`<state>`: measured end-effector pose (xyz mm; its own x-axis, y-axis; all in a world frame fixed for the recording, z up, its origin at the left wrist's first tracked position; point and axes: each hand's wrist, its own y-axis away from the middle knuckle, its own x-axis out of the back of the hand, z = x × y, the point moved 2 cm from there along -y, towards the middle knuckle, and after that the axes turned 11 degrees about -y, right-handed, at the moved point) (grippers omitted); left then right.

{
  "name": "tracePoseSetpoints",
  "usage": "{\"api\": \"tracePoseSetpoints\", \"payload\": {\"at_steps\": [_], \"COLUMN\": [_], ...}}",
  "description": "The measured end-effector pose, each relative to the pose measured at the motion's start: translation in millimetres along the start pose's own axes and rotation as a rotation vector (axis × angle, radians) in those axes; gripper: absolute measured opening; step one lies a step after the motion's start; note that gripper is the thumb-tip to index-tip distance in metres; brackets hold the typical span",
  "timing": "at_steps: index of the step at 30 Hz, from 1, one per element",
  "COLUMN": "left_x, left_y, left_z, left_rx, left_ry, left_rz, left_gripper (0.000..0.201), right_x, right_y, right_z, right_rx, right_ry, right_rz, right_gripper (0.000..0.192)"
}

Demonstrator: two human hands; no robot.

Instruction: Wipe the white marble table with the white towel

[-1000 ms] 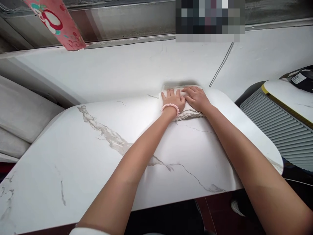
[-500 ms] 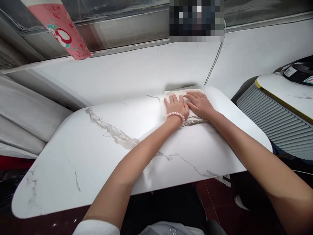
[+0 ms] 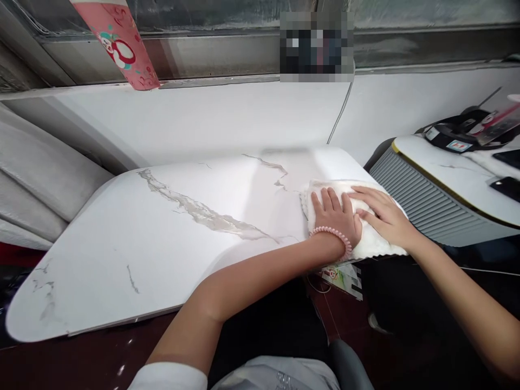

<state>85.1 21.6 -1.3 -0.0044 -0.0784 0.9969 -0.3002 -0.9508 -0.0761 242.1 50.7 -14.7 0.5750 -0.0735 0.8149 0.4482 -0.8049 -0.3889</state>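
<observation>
A white cloth [image 3: 376, 241] lies folded on the right end of the white, grey-veined tabletop [image 3: 170, 260], reaching its front edge. My left hand [image 3: 335, 216] presses flat on the cloth's left part, fingers stretched out and slightly apart, with a pink coiled band [image 3: 335, 236] at the wrist. Beside it, my right hand [image 3: 388, 216] rests palm down on the cloth's right part with its fingers extended. The two hands are close together near the left thumb. Beneath them, part of the cloth is hidden.
A pink patterned cup [image 3: 124, 49] stands on the window ledge at the upper left. To the right is a ribbed grey cabinet [image 3: 430, 200] with black straps [image 3: 450, 138] and a dark phone [image 3: 507, 187] on top. A grey cable [image 3: 340, 114] runs down the wall. Pale curtain folds [image 3: 36, 168] hang left.
Both hands have slid the cloth from the table's back edge toward the front right. My view has shifted slightly, showing more of the cabinet top.
</observation>
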Motion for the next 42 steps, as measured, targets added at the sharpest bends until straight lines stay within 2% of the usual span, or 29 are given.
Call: {"api": "tracePoseSetpoints", "payload": {"at_steps": [5, 11, 18, 28, 34, 42], "left_x": [1.7, -0.7, -6.6, -14.2, -18.5, -22.0], "left_y": [-1.2, -35.2, -93.6, -165.1, -194.0, -212.7], "left_z": [13.3, 9.2, -11.2, -49.1, -67.3, -80.3], "left_rx": [-0.071, -0.039, 0.025, 0.106, 0.131, 0.133], "left_ry": [0.032, 0.057, 0.086, 0.092, 0.104, 0.091], "left_rz": [0.055, 0.071, 0.070, 0.062, 0.048, 0.063], "left_gripper": [0.063, 0.062, 0.060, 0.059, 0.059, 0.060], "right_x": [13.2, 12.3, 0.4, -20.4, -31.0, -35.9], "right_y": [11.7, -17.8, -75.0, -155.9, -187.4, -205.1], "right_z": [6.3, 30.0, 64.0, 103.8, 114.2, 118.2], "right_rx": [-0.029, -0.059, -0.069, 0.006, 0.015, 0.006], "right_ry": [0.027, 0.059, 0.065, 0.027, -0.028, -0.047], "right_rz": [0.001, -0.018, 0.023, 0.041, 0.064, 0.113], "right_gripper": [0.041, 0.040, 0.039, 0.038, 0.038, 0.034]}}
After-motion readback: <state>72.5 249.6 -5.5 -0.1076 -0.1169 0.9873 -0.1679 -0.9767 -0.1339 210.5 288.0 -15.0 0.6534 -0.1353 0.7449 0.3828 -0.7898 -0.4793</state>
